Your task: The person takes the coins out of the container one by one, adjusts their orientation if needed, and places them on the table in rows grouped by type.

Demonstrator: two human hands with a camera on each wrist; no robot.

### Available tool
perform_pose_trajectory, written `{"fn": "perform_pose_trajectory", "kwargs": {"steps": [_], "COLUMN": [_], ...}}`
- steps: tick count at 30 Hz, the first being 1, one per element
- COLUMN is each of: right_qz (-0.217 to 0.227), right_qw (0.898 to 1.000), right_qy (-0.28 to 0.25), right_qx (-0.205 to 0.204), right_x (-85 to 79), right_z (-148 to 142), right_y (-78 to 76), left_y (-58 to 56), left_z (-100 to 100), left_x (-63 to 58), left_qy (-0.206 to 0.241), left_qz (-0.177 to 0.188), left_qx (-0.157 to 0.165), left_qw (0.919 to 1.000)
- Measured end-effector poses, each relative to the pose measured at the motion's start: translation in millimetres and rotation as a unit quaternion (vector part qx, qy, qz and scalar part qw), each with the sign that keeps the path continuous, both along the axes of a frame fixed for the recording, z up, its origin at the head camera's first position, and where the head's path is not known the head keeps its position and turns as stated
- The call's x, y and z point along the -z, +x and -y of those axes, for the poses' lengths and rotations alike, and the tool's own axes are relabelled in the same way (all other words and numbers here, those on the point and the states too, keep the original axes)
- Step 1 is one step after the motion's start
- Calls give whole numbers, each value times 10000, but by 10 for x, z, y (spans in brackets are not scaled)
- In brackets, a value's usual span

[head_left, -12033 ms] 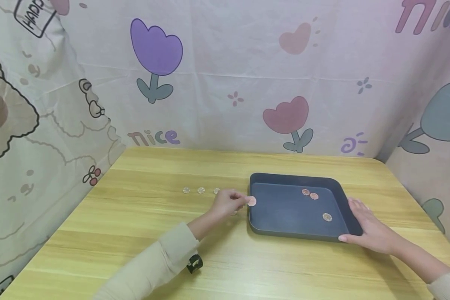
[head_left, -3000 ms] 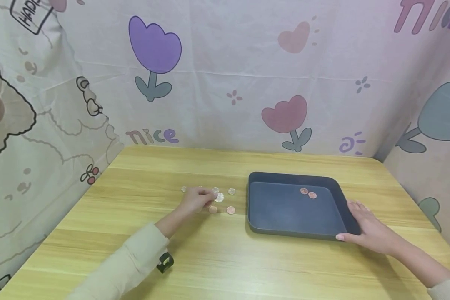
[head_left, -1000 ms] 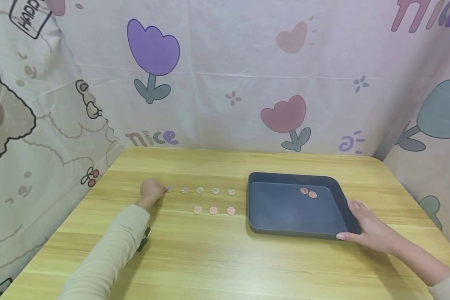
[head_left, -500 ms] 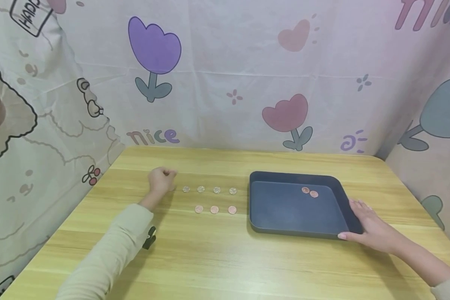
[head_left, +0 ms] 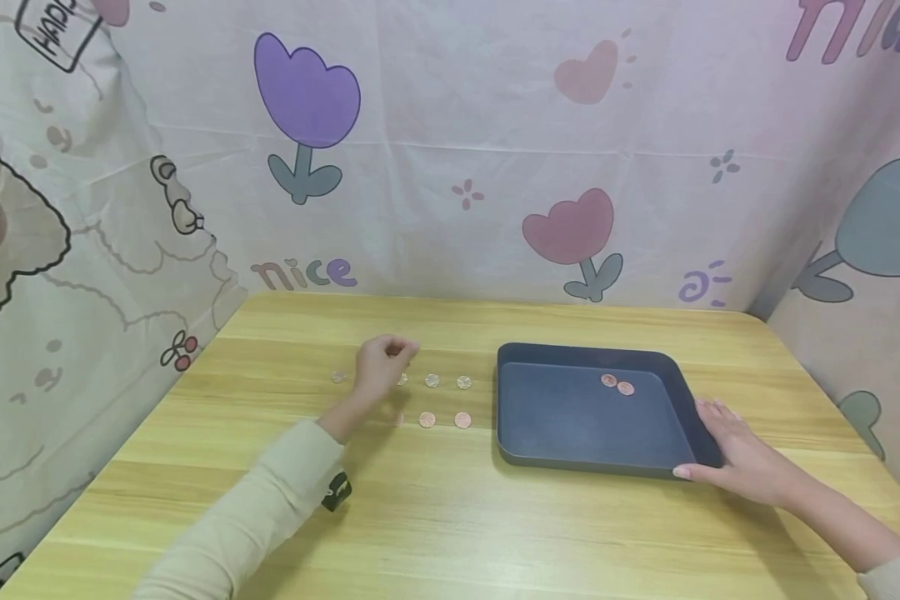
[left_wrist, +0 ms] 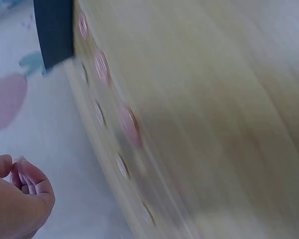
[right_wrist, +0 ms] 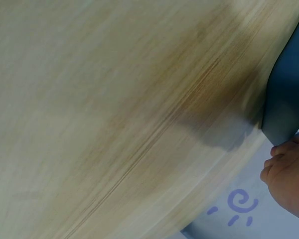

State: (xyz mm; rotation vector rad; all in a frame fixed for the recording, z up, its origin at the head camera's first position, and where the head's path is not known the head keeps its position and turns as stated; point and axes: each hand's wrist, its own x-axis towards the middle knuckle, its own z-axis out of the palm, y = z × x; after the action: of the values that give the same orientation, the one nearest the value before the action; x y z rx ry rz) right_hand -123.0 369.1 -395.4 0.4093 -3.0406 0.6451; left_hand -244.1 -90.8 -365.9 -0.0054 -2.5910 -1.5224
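My left hand [head_left: 381, 367] is above the table, over the row of silver coins [head_left: 432, 381], and covers one of them. Its fingers are curled with the thumb near the index finger; no coin shows between them in the left wrist view. A silver coin [head_left: 338, 377] ends that row on the left. Copper coins [head_left: 427, 420] form a second, nearer row, one partly behind the wrist. My right hand [head_left: 746, 458] holds the near right corner of a dark baking tray [head_left: 592, 467], fingers on its right wall and thumb at the front rim. Two copper coins [head_left: 617, 384] lie inside.
The light wooden table [head_left: 450, 533] meets a printed cloth [head_left: 450, 225] at the back, with more cloth to both sides. A black band [head_left: 337, 492] with a camera hangs at the left wrist.
A silver coin from my left hand now lies at the row's left end. The hand has since lifted and moved right. A coin near the tray's front right left it earlier. The right hand stays put.
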Motion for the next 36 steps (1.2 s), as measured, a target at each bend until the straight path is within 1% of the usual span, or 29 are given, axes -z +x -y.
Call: {"fn": "perform_pose_trajectory", "kwargs": {"steps": [5,8,13,17,22,24,26,28,32,36], "right_qz": [8,24,44,28,-31,-48,-56,-48,-29,-19], "right_qw": [10000,10000,10000,10000,10000,10000,10000,10000,10000,9999], "right_qy": [6,-16,-30,-39,-44,-41,-41,-53,-87,-102], "right_qx": [-1,-1,16,11,-16,-16,-17,-10,-16,-27], "right_x": [4,4,-3,-5,11,16,16,12,15,16], "right_z": [0,1,9,12,-1,-6,-8,-7,-4,-4], "right_y": [-7,-6,-4,1,21,20,14,6,1,0], "left_y": [87,128,157,173,243,263,278,286,280,259], "left_z": [-274,-434,-691,-913,-1205,-1315,-1419,-1517,-1704,-1893], "left_x": [-18,-42,-65,-37,-3,18,42,58,81,106], "left_qy": [294,390,508,606,745,783,785,707,573,639], "left_qz": [36,50,11,-105,-168,-258,-323,-379,-410,-369], "left_qx": [315,511,709,895,1124,1222,1295,1302,1371,1393], "left_qw": [9991,9979,9962,9941,9907,9891,9879,9882,9881,9875]}}
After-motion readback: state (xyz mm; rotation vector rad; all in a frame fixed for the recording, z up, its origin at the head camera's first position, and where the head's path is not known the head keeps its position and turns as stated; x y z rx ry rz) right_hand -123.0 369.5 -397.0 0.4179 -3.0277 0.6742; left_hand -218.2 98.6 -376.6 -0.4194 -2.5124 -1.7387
